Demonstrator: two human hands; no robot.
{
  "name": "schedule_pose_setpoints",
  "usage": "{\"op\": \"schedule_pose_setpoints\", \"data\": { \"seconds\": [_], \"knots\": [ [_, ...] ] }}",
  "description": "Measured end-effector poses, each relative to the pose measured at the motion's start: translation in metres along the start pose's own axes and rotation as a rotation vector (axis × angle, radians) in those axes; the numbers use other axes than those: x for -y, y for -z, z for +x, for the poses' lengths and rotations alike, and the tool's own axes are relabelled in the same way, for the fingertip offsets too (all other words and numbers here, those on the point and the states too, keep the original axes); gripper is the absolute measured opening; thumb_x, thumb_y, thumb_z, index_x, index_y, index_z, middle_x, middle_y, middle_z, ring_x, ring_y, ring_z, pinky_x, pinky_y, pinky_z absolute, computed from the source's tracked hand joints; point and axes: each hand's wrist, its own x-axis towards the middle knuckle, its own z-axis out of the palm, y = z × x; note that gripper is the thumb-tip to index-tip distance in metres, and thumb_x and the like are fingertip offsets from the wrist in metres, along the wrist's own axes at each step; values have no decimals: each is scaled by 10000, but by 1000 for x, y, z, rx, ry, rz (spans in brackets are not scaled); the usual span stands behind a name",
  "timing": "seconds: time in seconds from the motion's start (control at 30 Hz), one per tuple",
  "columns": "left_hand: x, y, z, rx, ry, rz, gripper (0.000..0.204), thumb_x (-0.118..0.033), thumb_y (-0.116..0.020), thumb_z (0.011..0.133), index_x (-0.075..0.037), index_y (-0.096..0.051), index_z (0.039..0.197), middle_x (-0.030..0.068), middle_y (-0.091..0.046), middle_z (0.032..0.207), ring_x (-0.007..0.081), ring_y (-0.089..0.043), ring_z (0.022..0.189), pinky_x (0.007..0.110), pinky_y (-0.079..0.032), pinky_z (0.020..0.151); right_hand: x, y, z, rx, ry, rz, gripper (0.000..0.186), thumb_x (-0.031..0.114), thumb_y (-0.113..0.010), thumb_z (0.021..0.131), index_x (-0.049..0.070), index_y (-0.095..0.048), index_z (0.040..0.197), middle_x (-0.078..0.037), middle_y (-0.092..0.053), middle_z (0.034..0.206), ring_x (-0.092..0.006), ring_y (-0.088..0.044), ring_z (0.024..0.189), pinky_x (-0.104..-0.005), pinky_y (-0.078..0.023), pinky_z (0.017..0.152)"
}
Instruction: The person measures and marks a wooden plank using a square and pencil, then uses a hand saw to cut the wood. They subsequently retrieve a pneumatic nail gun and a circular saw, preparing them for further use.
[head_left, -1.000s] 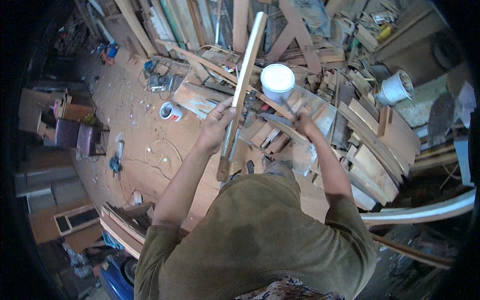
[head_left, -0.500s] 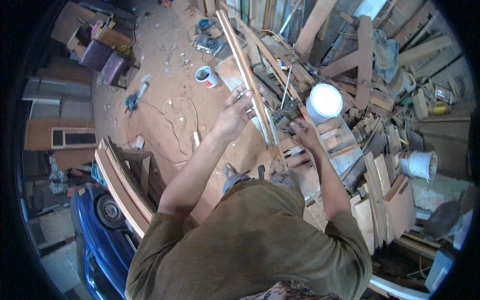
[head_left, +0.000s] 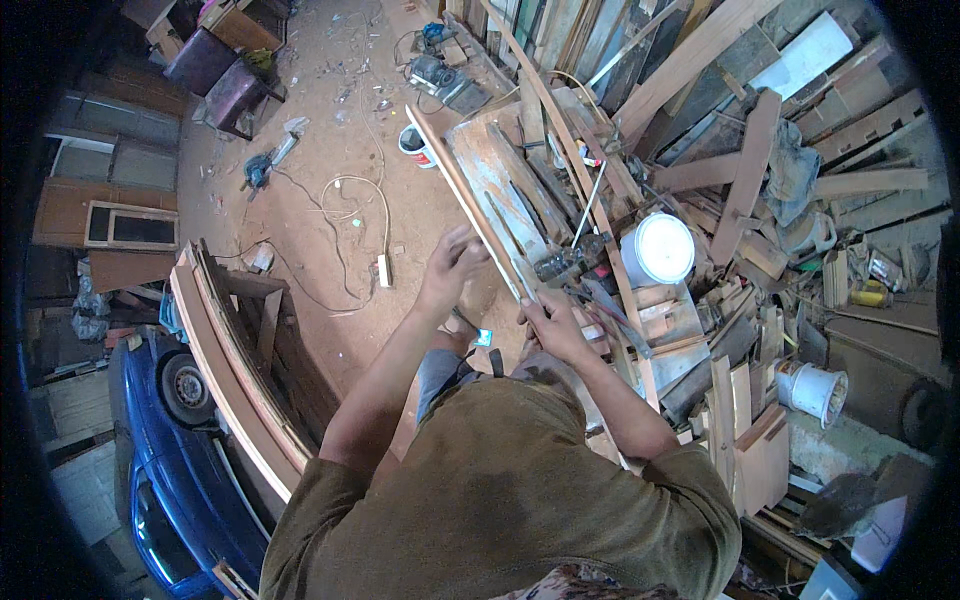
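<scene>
A long, narrow wooden strip (head_left: 462, 188) with a pale edge slants from upper left down to my right hand (head_left: 550, 325), which is closed on its lower part. My left hand (head_left: 455, 265) is open just left of the strip, fingers loosely curled and apart, slightly blurred. Behind the strip lie weathered boards (head_left: 485, 150), a dark, unclear object (head_left: 555, 265) and a white lidded bucket (head_left: 657, 250).
Coiled cables (head_left: 350, 205), a blue power tool (head_left: 258, 170) and a purple chair (head_left: 220, 80) are on the dirt floor. A blue car (head_left: 175, 470) and stacked boards (head_left: 210, 340) are at left. Planks (head_left: 740, 190) and a white pail (head_left: 810, 390) crowd the right.
My view has turned. My left hand has come off the strip, and my right hand has moved onto its lower part. The strip's top now leans further left and lower.
</scene>
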Motion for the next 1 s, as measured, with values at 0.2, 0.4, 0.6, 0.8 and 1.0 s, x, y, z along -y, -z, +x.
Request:
{"op": "schedule_pose_setpoints", "data": {
  "seconds": [0.2, 0.4, 0.6, 0.8, 1.0],
  "knots": [
    [139, 193, -33, -258, 271, 385, 557, -204, -653, 949, -33, -418, 1424, 135, -647, 1138, 182, -611, 1017, 306, -508, 844, -68, 24, 86, -303, 183, -562, 255, 268, -539, 985, 28, -625, 970, -132, -647, 757, -282, -637, 666, -399, -512, 659],
    [229, 390, -132, -506, 764, 368, 594, -436, -630, 940, -89, -456, 1389, 120, -635, 914, 245, -612, 624, 420, -502, 535, -65, 63, 169, -531, 99, -907, 239, 252, -549, 944, 51, -643, 1033, -256, -668, 897, -447, -643, 890, -504, -515, 789],
    [226, 498, -131, -766, 802, -84, 390, -356, -613, 969, -63, -532, 1214, 66, -607, 879, 205, -630, 636, 314, -495, 477, -29, 72, 220, -646, -225, -1101, 343, 325, -543, 945, 32, -635, 1099, -278, -677, 976, -410, -665, 961, -498, -525, 838],
    [159, 580, -39, -716, 614, -99, 359, -274, -617, 972, -38, -550, 1235, 67, -623, 928, 169, -654, 756, 278, -526, 583, -16, -16, 309, -401, -382, -1156, 378, 342, -561, 937, 31, -670, 1122, -256, -673, 1114, -409, -618, 1103, -486, -488, 924],
    [46, 594, 82, -734, 424, -13, 412, -338, -600, 977, 21, -574, 1178, 78, -672, 851, 182, -663, 744, 291, -512, 616, -4, -151, 398, -154, -306, -887, 422, 376, -654, 899, 28, -695, 1132, -243, -691, 1085, -345, -674, 1025, -421, -521, 875]
  ]
}}
